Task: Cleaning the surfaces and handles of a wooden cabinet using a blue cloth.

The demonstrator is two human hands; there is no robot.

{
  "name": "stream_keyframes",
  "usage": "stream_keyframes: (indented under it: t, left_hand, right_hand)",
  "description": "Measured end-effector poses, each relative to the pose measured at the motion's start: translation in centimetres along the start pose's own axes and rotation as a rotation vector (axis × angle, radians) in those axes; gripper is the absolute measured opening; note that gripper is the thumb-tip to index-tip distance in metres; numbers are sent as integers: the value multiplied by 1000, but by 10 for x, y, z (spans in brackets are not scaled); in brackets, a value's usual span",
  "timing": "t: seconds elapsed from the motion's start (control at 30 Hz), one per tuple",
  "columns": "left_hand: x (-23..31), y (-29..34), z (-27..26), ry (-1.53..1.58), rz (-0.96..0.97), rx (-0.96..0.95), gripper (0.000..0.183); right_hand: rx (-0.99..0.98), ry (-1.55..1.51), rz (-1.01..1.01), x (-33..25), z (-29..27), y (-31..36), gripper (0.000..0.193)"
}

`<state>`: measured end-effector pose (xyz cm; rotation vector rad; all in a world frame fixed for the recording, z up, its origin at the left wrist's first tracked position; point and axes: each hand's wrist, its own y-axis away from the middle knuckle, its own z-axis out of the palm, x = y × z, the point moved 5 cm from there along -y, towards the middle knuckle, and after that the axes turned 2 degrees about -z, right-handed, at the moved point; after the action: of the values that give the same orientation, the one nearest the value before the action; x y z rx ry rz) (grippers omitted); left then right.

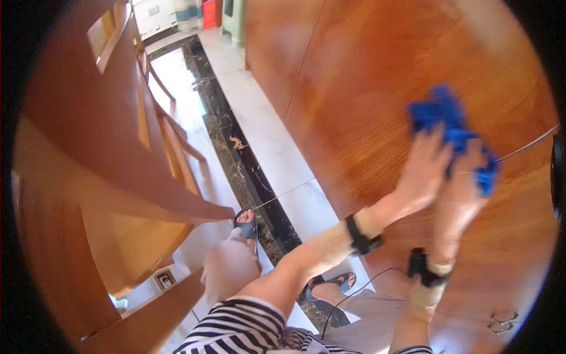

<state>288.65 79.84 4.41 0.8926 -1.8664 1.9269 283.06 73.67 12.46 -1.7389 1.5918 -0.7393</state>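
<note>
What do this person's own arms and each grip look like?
Black-and-white striped sleeves leave the forearms largely uncovered; each has a tan, ribbed-looking band and a black strap with a small blocky attachment. The left grip and right grip show no gloves.

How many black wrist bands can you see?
2: one band below the left hand, another band below the right hand, both around the wrists. None seem hidden.

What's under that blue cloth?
Brown wooden surface shows around the blue cloth. The patch directly beneath is covered, so I can't tell whether anything else is there.
</note>
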Motion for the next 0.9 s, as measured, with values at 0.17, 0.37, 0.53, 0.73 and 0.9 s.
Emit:
stream_keyframes:
  t: [0.17,0.37,0.53,0.73,0.9]
  left_hand:
    - [3,-21,19,46,25,-17,54]
    - [-166,312,54,229,-975,-152,56]
    - [-156,333,54,486,-1048,-179,48]
    - [-75,27,-21,370,-192,91,80]
    - [-133,-40,-27,201,-18,136,55]
  right_hand:
    - [84,739,-257,11,3,1,42]
    - [-726,292,-288,30,186,257,48]
    - [-818,144,-257,22,176,259,50]
    - [-8,209,-376,-11,89,34,40]
    - [92,610,-397,-49,147,-14,43]
